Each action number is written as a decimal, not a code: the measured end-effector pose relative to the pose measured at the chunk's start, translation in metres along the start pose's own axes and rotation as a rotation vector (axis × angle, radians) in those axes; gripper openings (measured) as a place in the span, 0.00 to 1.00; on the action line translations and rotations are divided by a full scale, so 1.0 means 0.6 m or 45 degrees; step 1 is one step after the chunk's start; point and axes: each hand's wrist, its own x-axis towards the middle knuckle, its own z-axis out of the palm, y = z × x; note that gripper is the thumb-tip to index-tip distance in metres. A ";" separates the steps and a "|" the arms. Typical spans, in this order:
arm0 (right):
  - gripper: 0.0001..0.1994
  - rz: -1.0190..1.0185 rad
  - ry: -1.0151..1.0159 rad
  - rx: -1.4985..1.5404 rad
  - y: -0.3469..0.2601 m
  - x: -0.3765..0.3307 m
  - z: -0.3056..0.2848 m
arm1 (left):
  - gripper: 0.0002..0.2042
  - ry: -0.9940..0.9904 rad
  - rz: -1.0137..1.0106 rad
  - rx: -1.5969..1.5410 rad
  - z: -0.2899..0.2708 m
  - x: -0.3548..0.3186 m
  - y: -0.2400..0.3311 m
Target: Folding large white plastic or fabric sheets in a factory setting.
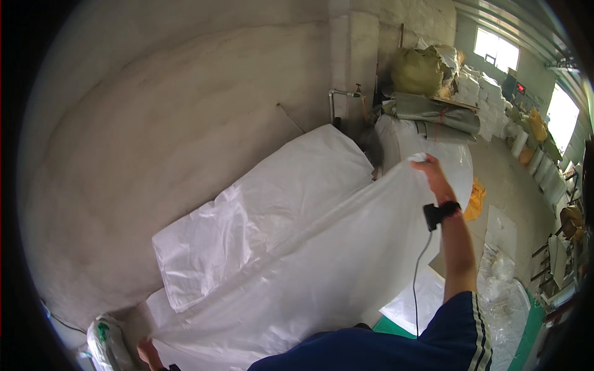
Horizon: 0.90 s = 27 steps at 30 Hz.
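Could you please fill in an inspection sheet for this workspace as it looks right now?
Surface: a stack of white woven sacks lies flat beside a plastered wall.
Job's things: one large white sack is held stretched out above the stack.
Clutter: a small white bag with green print at lower left; loose plastic sheets on the floor to the right.
Hands: right hand grips the sack's far end; left hand holds its near corner.
Cables: a thin cable hangs from a black wrist device.
Surroundings: an olive bulk bag, piled white sacks, bright windows.
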 end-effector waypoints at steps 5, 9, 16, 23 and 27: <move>0.12 0.001 -0.023 0.145 0.020 0.287 0.136 | 0.14 0.218 0.142 -0.039 -0.040 0.343 0.082; 0.12 -0.330 -0.091 0.538 -0.092 0.475 0.199 | 0.15 0.624 0.207 0.165 -0.192 0.544 0.107; 0.13 -0.360 0.103 0.786 -0.029 0.592 0.128 | 0.17 0.228 0.301 0.129 -0.080 0.535 0.296; 0.13 0.049 0.323 0.753 0.369 0.601 0.049 | 0.20 -0.146 0.317 0.167 0.062 0.404 0.415; 0.13 0.610 0.418 1.029 0.600 0.604 0.022 | 0.23 -0.351 0.443 0.670 0.202 0.298 0.481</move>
